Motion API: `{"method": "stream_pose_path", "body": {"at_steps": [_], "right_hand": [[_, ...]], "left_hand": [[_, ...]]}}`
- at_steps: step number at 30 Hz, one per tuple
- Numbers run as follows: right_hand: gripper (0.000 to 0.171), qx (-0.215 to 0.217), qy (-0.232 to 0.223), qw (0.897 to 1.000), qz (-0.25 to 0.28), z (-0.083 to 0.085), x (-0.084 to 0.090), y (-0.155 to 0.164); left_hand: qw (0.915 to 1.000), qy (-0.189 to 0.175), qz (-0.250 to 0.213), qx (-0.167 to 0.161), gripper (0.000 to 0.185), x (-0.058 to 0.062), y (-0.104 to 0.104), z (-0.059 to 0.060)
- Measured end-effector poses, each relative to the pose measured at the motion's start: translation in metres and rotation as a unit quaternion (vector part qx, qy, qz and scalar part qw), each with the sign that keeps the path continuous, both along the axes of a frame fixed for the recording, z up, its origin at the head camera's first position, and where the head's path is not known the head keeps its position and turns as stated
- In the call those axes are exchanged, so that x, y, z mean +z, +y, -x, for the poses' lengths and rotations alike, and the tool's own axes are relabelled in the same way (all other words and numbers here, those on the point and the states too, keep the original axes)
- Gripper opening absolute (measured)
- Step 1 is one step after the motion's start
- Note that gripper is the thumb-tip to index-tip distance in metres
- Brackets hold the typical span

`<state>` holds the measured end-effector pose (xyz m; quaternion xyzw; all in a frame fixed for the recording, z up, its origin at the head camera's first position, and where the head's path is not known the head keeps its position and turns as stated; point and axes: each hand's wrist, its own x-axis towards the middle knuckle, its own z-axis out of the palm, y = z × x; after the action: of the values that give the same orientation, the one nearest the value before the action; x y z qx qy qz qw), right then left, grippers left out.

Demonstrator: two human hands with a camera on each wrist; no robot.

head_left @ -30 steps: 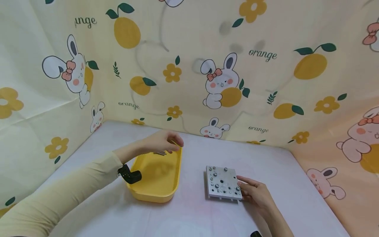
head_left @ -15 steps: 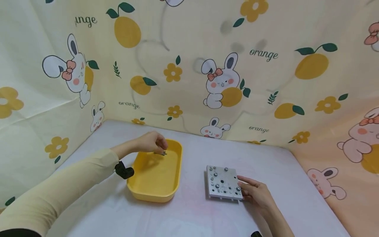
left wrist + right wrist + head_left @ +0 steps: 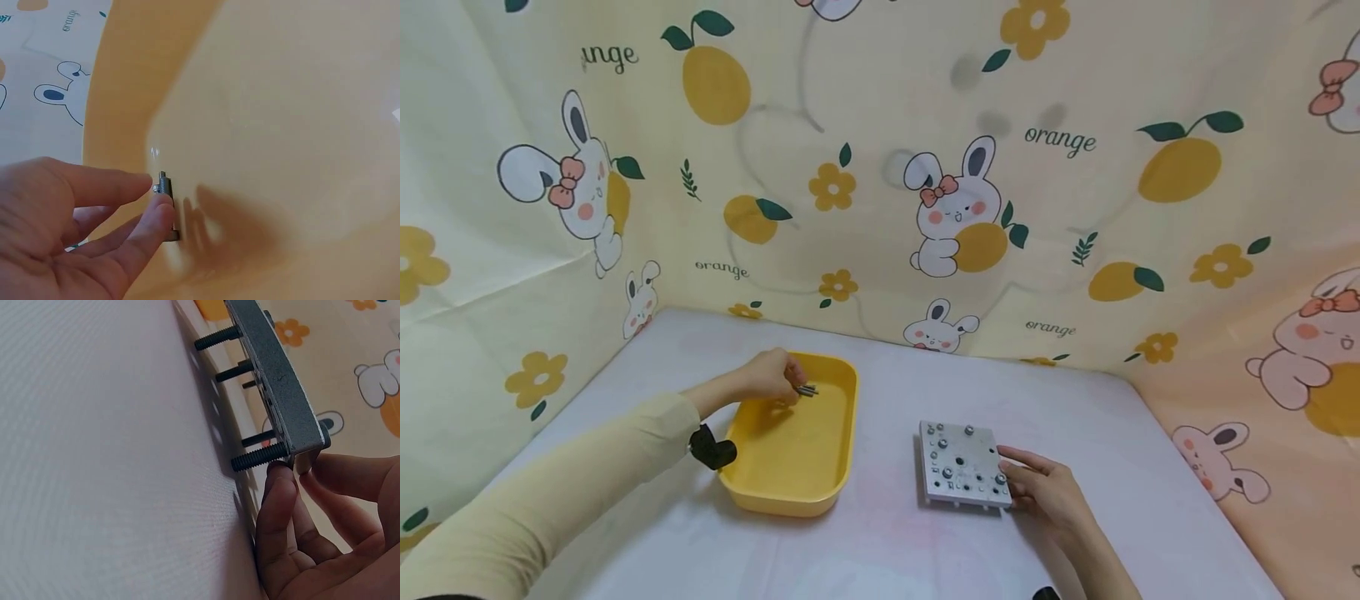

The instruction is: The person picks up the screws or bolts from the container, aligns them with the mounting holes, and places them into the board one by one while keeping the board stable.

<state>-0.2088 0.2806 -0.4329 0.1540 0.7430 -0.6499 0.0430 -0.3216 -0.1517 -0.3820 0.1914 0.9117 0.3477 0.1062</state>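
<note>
Our left hand (image 3: pixel 767 377) pinches screws (image 3: pixel 165 186); our right hand (image 3: pixel 1051 493) grips the plate (image 3: pixel 967 452) at 3 o'clock; let's hold it steady.

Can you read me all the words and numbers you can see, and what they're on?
"orange": three times on the patterned cloth, head view.
"nge": end of a word on the cloth, upper left; its start is unclear.
Left wrist view: one sideways word on the cloth, too blurred to read surely.
Metal plate: marks too small to read.
No numbers readable.
</note>
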Motion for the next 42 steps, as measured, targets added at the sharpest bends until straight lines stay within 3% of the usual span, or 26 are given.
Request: {"method": "stream_pose_path", "body": {"at_steps": [7,11,16,20,26,29,36,42], "right_hand": [[0.043,0.003,-0.002,1.0,-0.009,0.0,0.001,-0.002],[0.042,0.003,-0.002,1.0,-0.013,0.0,0.002,-0.002],[0.042,0.003,-0.002,1.0,-0.012,-0.001,0.003,-0.002],[0.043,0.004,-0.001,1.0,-0.009,-0.001,0.003,0.0],[0.042,0.0,-0.002,1.0,-0.005,-0.002,0.002,0.0],[0.042,-0.002,-0.003,1.0,-0.003,-0.002,0.001,0.0],[0.043,-0.003,-0.003,1.0,-0.004,-0.001,0.0,-0.001],[0.043,-0.003,-0.001,1.0,-0.005,-0.001,0.0,-0.001]], "left_hand": [[0.9998,-0.018,0.006,0.005,0.03,0.0,0.0,-0.002],[0.9988,-0.046,-0.016,-0.003,0.029,-0.001,0.0,-0.002],[0.9935,-0.095,-0.041,-0.047,0.026,-0.004,0.002,-0.001],[0.9892,-0.105,-0.032,-0.098,0.026,-0.003,0.005,-0.003],[0.9819,-0.117,-0.017,-0.148,0.025,0.001,0.01,-0.006],[0.983,-0.109,0.001,-0.148,0.027,0.0,0.012,-0.006],[0.9883,-0.103,0.017,-0.111,0.031,-0.003,0.013,-0.004],[0.9864,-0.103,0.014,-0.128,0.026,-0.005,0.013,-0.005]]}}
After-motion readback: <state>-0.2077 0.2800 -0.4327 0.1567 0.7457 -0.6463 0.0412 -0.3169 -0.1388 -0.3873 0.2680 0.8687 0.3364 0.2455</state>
